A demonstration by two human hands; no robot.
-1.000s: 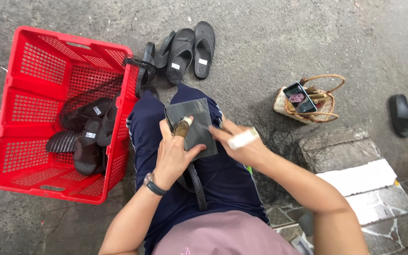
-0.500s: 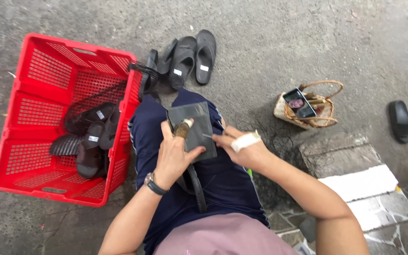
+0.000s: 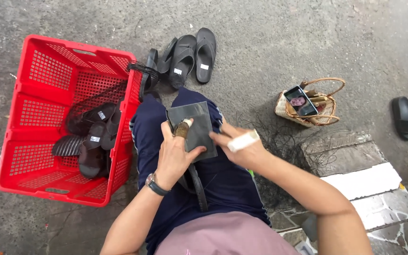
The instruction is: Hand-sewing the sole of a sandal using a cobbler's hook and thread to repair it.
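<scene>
The dark flat sheet (image 3: pixel 195 127) stays on the person's lap, pinched by the left hand (image 3: pixel 174 153); the right hand (image 3: pixel 239 147), fingers closed beside it, has barely shifted, so work continues unchanged.

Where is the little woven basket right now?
In the head view the woven basket sits on the ground at the right, past the person's right hand, with a phone propped in it and a lone black sandal farther right.
</scene>
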